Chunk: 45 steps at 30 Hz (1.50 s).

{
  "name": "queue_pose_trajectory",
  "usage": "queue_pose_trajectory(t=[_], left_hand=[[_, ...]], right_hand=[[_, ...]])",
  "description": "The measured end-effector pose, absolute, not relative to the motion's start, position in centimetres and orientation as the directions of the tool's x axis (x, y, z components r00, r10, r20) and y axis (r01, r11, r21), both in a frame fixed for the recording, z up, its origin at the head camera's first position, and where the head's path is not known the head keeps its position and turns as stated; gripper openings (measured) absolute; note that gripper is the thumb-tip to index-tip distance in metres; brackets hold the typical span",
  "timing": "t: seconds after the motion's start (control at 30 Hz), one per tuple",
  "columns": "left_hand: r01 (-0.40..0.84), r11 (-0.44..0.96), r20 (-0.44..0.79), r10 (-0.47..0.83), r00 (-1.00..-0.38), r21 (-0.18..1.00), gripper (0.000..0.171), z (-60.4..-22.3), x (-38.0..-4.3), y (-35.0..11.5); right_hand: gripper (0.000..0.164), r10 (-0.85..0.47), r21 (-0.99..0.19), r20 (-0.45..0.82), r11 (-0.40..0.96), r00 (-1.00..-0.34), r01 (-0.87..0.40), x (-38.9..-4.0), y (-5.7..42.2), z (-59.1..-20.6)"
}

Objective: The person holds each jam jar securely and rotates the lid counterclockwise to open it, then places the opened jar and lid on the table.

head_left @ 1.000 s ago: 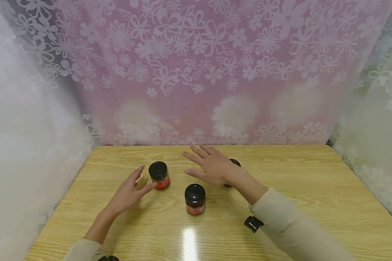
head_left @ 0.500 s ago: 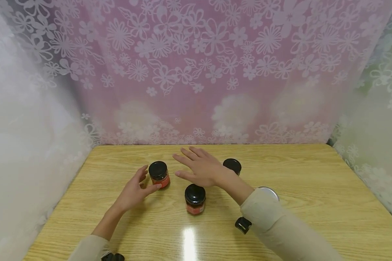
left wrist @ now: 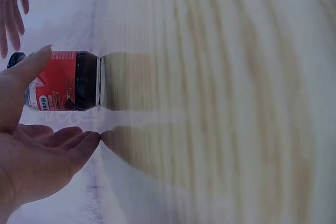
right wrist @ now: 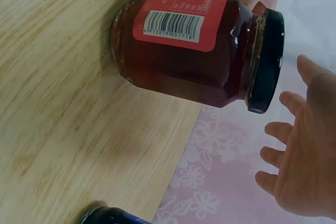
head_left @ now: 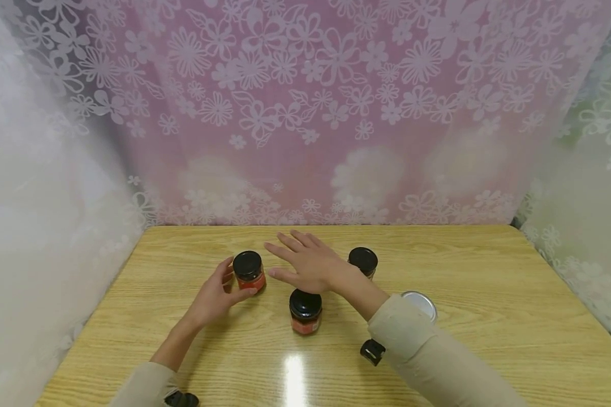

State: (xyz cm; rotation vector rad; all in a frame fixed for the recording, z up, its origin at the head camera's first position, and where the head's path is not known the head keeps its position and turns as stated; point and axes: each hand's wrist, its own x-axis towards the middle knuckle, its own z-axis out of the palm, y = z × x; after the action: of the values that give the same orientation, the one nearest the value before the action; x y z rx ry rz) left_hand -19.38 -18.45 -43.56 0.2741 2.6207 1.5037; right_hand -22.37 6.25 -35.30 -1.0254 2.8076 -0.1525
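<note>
My left hand is beside a glass jar with a black lid and red label. Its thumb crosses in front of the label in the left wrist view, while the other fingers lie apart from the glass. Spread fingers mark my right hand, which hovers palm down above the table, between that jar and a second black-lidded jar nearer me. Dark red contents and a barcode label show on this second jar in the right wrist view; the right hand is apart from its lid.
A third black-lidded jar stands behind my right forearm, partly hidden. Right of it, a round silver-rimmed thing is partly covered by the sleeve. Floral curtains hang behind the wooden table and at both sides.
My left hand has moved right, closer around the left jar. The right hand has shifted left and slightly toward me, uncovering more of the third jar and the silver-rimmed thing.
</note>
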Motion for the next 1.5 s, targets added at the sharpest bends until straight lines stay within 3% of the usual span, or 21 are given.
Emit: queue_pose_trajectory(t=[0.2, 0.77, 1.07, 1.5], left_hand=[[0.147, 0.453, 0.051, 0.217, -0.975, 0.880, 0.088, -44.0, -19.8, -17.9], [0.138, 0.343, 0.062, 0.224, -0.973, 0.929, 0.069, -44.8, -20.6, -17.6], [0.117, 0.391, 0.033, 0.215, -0.976, 0.913, 0.062, -44.7, -20.8, -17.4], [0.102, 0.417, 0.008, 0.222, -0.975, 0.903, 0.064, -44.6, -21.1, -17.6]], right_hand=[[0.065, -0.642, -0.146, -0.122, 0.766, -0.757, -0.626, -22.3, 6.0, -35.4], [0.067, -0.627, -0.129, -0.147, 0.779, -0.765, -0.614, -22.5, 5.9, -36.1], [0.064, -0.620, -0.159, -0.166, 0.785, -0.767, -0.599, -22.4, 6.0, -36.1], [0.064, -0.616, -0.154, -0.188, 0.788, -0.765, -0.596, -22.3, 6.0, -36.4]])
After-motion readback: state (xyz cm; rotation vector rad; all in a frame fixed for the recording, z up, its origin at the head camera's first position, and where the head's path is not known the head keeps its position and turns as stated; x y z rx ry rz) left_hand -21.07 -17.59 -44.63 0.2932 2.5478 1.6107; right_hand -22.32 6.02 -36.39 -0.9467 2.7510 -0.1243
